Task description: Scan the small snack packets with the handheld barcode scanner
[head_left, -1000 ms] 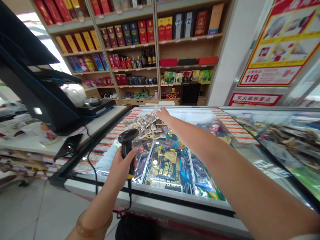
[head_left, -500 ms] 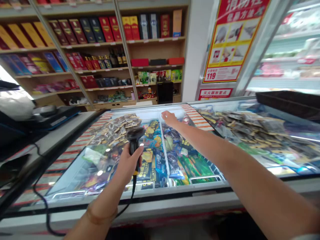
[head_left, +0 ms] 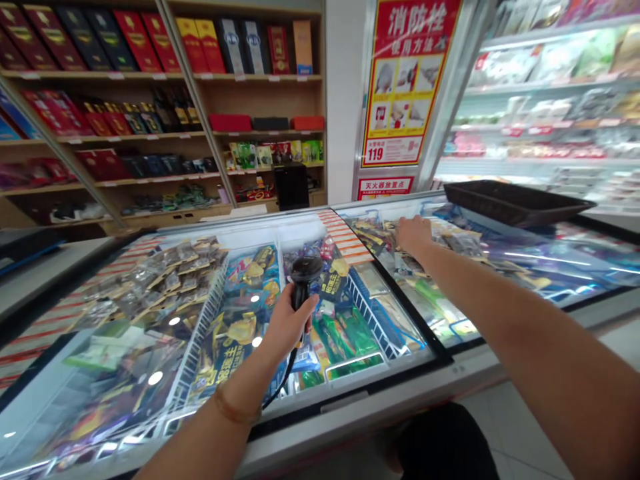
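In my left hand (head_left: 287, 317) is a black handheld barcode scanner (head_left: 301, 283), gripped by its handle with the head up. Its dark cord hangs below my wrist, and the scanner is above the freezer's middle baskets. My right arm stretches far forward to the right. There, my right hand (head_left: 414, 235) is at a pile of small flat brown-and-clear packets (head_left: 453, 239), its fingers curled and the fingertips hidden. Another heap of similar packets (head_left: 175, 267) lies on the left side of the chest freezer (head_left: 345, 407). Bagged goods in dark and green wrappers (head_left: 345, 333) fill the wire baskets.
A dark brown tray (head_left: 515, 200) rests at the far right of the freezer. Behind stand shelves of boxed bottles (head_left: 140, 40), a red notice (head_left: 405, 80) and a lit display fridge (head_left: 550, 113). A black frame bar (head_left: 415, 300) crosses the freezer top.
The view has swung to the right. My right hand has moved from above the middle baskets to the right-hand packet pile. My left hand, still holding the barcode scanner, has shifted right across the freezer.
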`<state>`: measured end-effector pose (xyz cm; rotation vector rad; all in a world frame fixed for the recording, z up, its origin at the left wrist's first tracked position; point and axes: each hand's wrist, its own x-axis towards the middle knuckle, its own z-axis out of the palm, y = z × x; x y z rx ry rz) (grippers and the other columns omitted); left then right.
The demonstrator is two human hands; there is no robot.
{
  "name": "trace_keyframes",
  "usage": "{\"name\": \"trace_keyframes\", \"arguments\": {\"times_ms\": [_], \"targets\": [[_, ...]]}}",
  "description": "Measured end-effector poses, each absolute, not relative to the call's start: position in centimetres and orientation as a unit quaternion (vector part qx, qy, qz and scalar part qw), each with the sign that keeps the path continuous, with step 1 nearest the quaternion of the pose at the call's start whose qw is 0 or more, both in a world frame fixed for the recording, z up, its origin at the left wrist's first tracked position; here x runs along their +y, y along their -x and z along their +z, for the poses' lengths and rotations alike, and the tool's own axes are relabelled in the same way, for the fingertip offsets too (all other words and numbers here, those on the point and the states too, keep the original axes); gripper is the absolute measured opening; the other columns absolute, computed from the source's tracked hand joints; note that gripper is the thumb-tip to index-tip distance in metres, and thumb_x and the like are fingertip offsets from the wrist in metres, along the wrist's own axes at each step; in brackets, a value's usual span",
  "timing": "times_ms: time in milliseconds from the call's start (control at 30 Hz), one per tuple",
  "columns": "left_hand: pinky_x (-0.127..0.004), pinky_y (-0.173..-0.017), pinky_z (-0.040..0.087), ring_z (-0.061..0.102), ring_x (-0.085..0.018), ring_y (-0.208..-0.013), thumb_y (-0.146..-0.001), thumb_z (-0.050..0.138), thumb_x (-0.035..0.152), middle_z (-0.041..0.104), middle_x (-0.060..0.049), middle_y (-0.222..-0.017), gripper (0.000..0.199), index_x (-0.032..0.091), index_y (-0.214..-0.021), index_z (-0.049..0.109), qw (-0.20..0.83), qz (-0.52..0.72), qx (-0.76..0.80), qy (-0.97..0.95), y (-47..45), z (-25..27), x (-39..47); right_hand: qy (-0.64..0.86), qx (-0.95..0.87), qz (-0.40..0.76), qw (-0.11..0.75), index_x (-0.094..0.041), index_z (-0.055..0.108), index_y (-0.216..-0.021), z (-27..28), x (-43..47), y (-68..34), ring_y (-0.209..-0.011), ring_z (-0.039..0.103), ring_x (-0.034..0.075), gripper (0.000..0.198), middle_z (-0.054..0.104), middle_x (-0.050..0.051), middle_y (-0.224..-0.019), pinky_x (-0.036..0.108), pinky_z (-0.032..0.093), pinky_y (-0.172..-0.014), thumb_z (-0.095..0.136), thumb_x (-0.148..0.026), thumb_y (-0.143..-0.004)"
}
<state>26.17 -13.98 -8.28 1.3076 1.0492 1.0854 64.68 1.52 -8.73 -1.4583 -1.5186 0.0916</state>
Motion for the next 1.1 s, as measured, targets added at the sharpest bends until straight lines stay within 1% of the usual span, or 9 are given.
{"name": "trace_keyframes", "arguments": {"times_ms": [133, 300, 400, 533, 633, 800, 933, 1033, 1100], "targets": [[-0.022, -0.043, 0.038, 0.047, -0.01, -0.04, -0.073, 0.075, 0.052, 0.051, 0.009, -0.051, 0.044, 0.023, -0.092, 0.048, 0.531, 0.448, 0.458, -0.555, -25.3, -8.7, -14.0, 0.663, -0.569, -0.021, 0.486, -0.022, 0.065, -0.07, -9.0, 2.2, -66.6, -0.134, 0.043, 0.047, 0.042, 0.069, 0.022, -0.088, 0.072, 0.017, -0.111, 0.076, -0.062, -0.071], [-0.022, -0.043, 0.038, 0.046, -0.01, -0.04, -0.076, 0.073, 0.053, 0.053, 0.009, -0.055, 0.044, 0.023, -0.094, 0.046, 0.53, 0.465, 0.466, -0.534, -24.5, -9.3, -13.5, 0.652, -0.568, -0.068, 0.498, -0.024, 0.064, -0.073, -8.3, 2.8, -65.8, -0.135, 0.047, 0.044, 0.046, 0.069, 0.019, -0.083, 0.072, 0.023, -0.109, 0.067, -0.071, -0.076], [-0.022, -0.043, 0.04, 0.047, -0.01, -0.041, -0.076, 0.073, 0.054, 0.052, 0.009, -0.055, 0.044, 0.023, -0.091, 0.046, 0.536, 0.465, 0.463, -0.531, -24.6, -9.6, -13.4, 0.629, -0.621, -0.129, 0.45, -0.023, 0.064, -0.073, -6.6, 2.5, -63.0, -0.129, 0.049, 0.045, 0.031, 0.067, 0.017, -0.082, 0.074, 0.017, -0.109, 0.067, -0.052, -0.084], [-0.022, -0.042, 0.038, 0.048, -0.009, -0.04, -0.073, 0.074, 0.054, 0.05, 0.01, -0.055, 0.045, 0.023, -0.09, 0.046, 0.537, 0.461, 0.469, -0.528, -24.8, -9.4, -13.6, 0.587, -0.727, -0.177, 0.309, -0.016, 0.069, -0.082, -4.2, 2.2, -55.5, -0.119, 0.051, 0.042, 0.016, 0.069, 0.02, -0.092, 0.064, 0.023, -0.105, 0.058, -0.025, -0.09], [-0.022, -0.042, 0.038, 0.048, -0.01, -0.04, -0.073, 0.074, 0.054, 0.051, 0.009, -0.054, 0.045, 0.023, -0.09, 0.047, 0.532, 0.465, 0.468, -0.531, -24.6, -9.5, -13.5, 0.54, -0.784, -0.155, 0.266, -0.016, 0.071, -0.088, -4.4, 1.9, -48.8, -0.113, 0.054, 0.037, 0.012, 0.072, 0.017, -0.097, 0.052, 0.028, -0.101, 0.061, -0.024, -0.086], [-0.022, -0.043, 0.039, 0.047, -0.009, -0.041, -0.074, 0.075, 0.052, 0.054, 0.009, -0.057, 0.045, 0.023, -0.094, 0.048, 0.527, 0.488, 0.465, -0.518, -24.0, -9.9, -13.1, 0.451, -0.867, -0.126, 0.17, -0.015, 0.071, -0.094, -7.9, 0.3, -40.9, -0.106, 0.057, 0.032, 0.018, 0.073, 0.016, -0.099, 0.044, 0.031, -0.092, 0.055, -0.022, -0.088], [-0.023, -0.042, 0.039, 0.047, -0.009, -0.04, -0.075, 0.074, 0.051, 0.054, 0.009, -0.058, 0.044, 0.023, -0.095, 0.047, 0.524, 0.497, 0.472, -0.505, -24.0, -9.8, -12.9, 0.458, -0.865, -0.065, 0.194, -0.017, 0.07, -0.096, -10.4, -0.4, -39.6, -0.104, 0.059, 0.031, 0.021, 0.073, 0.013, -0.101, 0.04, 0.035, -0.089, 0.056, -0.032, -0.092], [-0.023, -0.043, 0.039, 0.048, -0.01, -0.041, -0.075, 0.074, 0.051, 0.054, 0.008, -0.059, 0.044, 0.023, -0.096, 0.048, 0.525, 0.494, 0.468, -0.511, -24.0, -9.8, -13.0, 0.548, -0.779, -0.062, 0.298, -0.015, 0.065, -0.12, -11.4, 0.0, -40.2, -0.116, 0.056, 0.033, 0.04, 0.07, 0.017, -0.12, 0.043, 0.034, -0.098, 0.05, -0.044, -0.098], [-0.024, -0.043, 0.039, 0.048, -0.01, -0.041, -0.076, 0.074, 0.05, 0.055, 0.008, -0.06, 0.044, 0.023, -0.098, 0.048, 0.522, 0.492, 0.468, -0.516, -24.0, -9.9, -13.0, 0.619, -0.719, -0.049, 0.311, -0.01, 0.061, -0.128, -12.0, 0.5, -40.6, -0.124, 0.051, 0.038, 0.055, 0.065, 0.023, -0.129, 0.047, 0.031, -0.102, 0.051, -0.053, -0.096]]}}
